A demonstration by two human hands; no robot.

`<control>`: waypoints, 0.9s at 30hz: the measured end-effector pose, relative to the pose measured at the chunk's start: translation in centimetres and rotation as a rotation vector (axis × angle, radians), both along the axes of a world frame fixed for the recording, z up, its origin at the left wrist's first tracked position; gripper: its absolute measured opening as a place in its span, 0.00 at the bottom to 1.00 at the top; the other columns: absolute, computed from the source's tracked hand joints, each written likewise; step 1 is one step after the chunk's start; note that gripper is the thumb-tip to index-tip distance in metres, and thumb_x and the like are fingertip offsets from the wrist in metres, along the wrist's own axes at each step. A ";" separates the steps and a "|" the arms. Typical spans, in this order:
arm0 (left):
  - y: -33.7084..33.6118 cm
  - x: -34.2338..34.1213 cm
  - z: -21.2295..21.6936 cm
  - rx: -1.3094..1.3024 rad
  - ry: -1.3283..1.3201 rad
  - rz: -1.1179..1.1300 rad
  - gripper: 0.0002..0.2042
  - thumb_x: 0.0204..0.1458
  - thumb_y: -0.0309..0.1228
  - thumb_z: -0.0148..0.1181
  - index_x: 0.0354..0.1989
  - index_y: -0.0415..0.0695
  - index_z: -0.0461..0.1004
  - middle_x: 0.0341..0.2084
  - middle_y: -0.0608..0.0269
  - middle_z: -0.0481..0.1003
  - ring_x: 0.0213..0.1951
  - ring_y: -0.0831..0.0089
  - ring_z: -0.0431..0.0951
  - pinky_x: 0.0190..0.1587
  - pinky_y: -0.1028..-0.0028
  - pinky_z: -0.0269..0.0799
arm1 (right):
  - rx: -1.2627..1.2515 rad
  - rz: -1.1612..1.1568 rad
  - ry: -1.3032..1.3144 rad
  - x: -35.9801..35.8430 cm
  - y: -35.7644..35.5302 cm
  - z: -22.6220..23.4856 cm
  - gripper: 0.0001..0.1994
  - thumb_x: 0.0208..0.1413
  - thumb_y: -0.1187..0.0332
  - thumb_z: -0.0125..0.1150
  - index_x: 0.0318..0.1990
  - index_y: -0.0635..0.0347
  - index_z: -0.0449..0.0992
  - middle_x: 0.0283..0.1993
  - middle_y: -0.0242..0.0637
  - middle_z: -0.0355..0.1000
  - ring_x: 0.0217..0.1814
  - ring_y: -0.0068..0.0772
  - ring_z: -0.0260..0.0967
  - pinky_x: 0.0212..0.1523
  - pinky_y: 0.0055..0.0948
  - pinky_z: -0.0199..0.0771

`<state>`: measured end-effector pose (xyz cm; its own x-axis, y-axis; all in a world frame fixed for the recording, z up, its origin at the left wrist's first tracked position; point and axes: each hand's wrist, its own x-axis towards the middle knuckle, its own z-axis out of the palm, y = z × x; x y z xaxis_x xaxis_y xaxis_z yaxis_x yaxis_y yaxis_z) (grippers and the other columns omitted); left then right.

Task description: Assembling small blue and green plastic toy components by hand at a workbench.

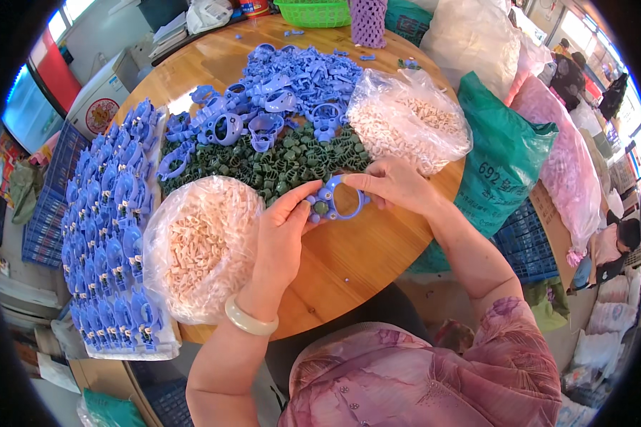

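Both my hands hold one blue plastic ring part (338,199) above the round wooden table (363,249). My left hand (281,238) pinches its left side, where a small dark green piece (321,208) sits in the ring's socket. My right hand (395,185) grips the ring's right edge. Just behind lies a heap of dark green pieces (278,164) and a pile of loose blue ring parts (285,92).
Two clear bags of small beige parts (199,245) (409,117) flank my hands. Several assembled blue rings (110,213) stand in rows at the left. A green sack (506,149), pink bags and blue crates sit at the right, a green basket (313,13) at the back.
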<state>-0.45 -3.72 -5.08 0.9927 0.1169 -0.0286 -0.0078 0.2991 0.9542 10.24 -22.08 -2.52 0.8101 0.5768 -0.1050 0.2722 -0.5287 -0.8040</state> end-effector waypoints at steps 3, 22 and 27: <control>0.0 0.1 -0.5 0.011 0.012 0.020 0.14 0.58 0.22 0.42 0.50 0.38 0.70 0.37 0.66 0.72 0.36 0.82 0.71 0.41 0.80 0.71 | -0.003 0.020 0.026 0.1 0.1 -0.1 0.27 0.49 0.45 0.58 0.12 0.60 0.71 0.11 0.30 0.65 0.13 0.19 0.63 0.15 0.21 0.61; 0.7 0.5 -0.9 -0.009 0.074 0.040 0.14 0.58 0.23 0.42 0.51 0.37 0.68 0.41 0.60 0.72 0.40 0.75 0.73 0.45 0.72 0.74 | -0.017 -0.016 -0.495 10.8 5.4 0.8 0.10 0.50 0.69 0.54 0.38 0.62 0.76 0.29 0.39 0.74 0.28 0.29 0.71 0.31 0.29 0.70; 0.6 0.5 -0.9 -0.040 0.092 0.020 0.14 0.58 0.21 0.41 0.51 0.36 0.67 0.41 0.60 0.72 0.42 0.74 0.74 0.45 0.73 0.74 | -0.313 0.018 -0.672 14.5 9.9 0.2 0.14 0.45 0.61 0.61 0.39 0.55 0.77 0.39 0.43 0.74 0.43 0.44 0.71 0.42 0.39 0.70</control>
